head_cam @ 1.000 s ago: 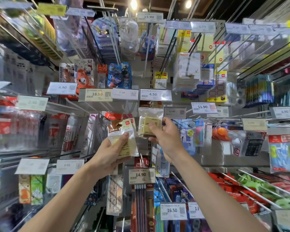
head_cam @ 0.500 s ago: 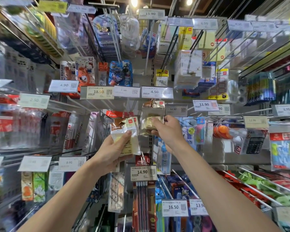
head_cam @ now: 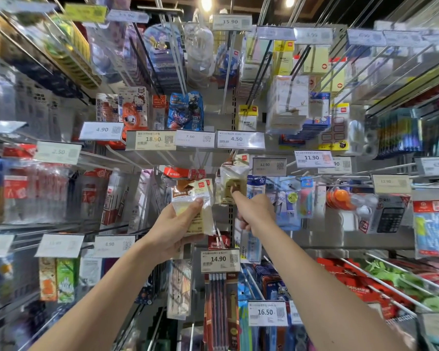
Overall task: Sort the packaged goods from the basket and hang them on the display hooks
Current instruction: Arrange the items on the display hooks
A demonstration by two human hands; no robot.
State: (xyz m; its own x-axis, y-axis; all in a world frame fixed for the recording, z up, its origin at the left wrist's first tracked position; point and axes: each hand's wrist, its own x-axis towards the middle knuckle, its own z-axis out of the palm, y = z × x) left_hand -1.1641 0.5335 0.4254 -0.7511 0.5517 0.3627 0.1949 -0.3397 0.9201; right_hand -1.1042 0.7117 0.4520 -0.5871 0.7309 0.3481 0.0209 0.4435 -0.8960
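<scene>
Near the middle of the rack (head_cam: 340,239), the left hand (head_cam: 173,231) gripped a small stack of clear packets (head_cam: 193,206), thumb and fingers clamped round it as a second before. Just right of it, the packet (head_cam: 232,181) that the right hand (head_cam: 255,214) had been pinching now hung from the hook (head_cam: 230,158) under the 4.50 tag (head_cam: 240,139), so one item seemed placed, the stack still to go. That hand had let go: only its straight forefinger touched the packet's face, the other fingers curled on nothing.
</scene>
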